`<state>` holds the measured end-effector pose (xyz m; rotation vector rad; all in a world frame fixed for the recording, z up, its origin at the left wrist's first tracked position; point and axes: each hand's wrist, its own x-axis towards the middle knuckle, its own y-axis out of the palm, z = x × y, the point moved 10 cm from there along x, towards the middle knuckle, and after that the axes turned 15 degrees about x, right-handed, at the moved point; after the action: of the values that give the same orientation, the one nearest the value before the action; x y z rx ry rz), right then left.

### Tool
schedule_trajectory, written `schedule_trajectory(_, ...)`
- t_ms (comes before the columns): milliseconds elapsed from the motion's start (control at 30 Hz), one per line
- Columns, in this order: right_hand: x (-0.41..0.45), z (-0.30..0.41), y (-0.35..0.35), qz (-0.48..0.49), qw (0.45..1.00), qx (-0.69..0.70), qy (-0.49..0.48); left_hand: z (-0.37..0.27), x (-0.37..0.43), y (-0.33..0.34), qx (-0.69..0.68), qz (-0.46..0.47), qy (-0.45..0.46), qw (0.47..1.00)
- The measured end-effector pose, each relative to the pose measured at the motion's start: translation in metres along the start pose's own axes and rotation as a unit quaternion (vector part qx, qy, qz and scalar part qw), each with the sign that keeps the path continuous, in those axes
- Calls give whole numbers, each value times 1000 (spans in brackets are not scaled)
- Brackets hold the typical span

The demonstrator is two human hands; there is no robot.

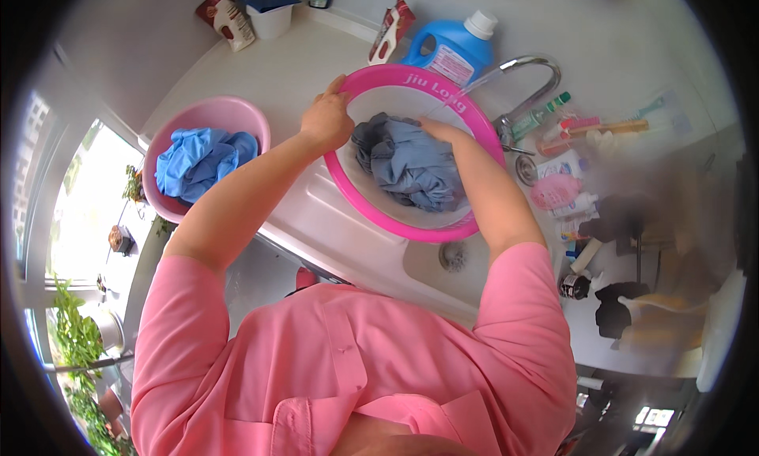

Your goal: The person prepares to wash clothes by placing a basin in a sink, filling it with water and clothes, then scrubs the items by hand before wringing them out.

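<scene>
A pink-rimmed white plastic basin stands tilted over the sink, with grey-blue cloth bunched inside. My left hand grips the basin's upper left rim. Inside the basin, my right hand rests at the upper edge of the cloth, its fingers partly hidden. Water runs into the basin from a curved chrome faucet. To the left, a smaller pink basin holds bright blue cloth; my left forearm passes in front of its lower right side.
Behind the large basin stand a blue detergent jug and a refill pouch. Another pouch and a white tub are at the back left. Bottles and brushes crowd the right side. A sink drain shows below the basin.
</scene>
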<state>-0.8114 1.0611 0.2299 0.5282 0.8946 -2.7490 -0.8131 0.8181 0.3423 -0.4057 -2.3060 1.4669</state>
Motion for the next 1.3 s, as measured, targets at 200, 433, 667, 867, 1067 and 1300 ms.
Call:
schedule_trajectory(200, 13, -34, -31, -51, 994, -94, 0, -26, 1, -4, -24, 33, -10, 999)
schedule_trajectory(433, -81, 139, -20, -254, 884, -391, -34, -14, -9, -9, -30, 21, -69, 997)
schedule_trajectory(667, -172, 202, 6, -265, 883, -319, -218, -24, -3, 3, -64, 16, -65, 996)
schedule_trajectory(867, -158, 141, -8, -188, 978, -75, -56, -25, -13, -5, -37, 67, -57, 995)
schedule_trajectory(1067, -66, 42, -17, -134, 971, -182, -82, -46, -6, 4, 13, 108, 37, 993)
schedule_trajectory(1300, -71, 64, 20, -71, 940, -327, 69, -29, 14, 13, 130, 64, 120, 982)
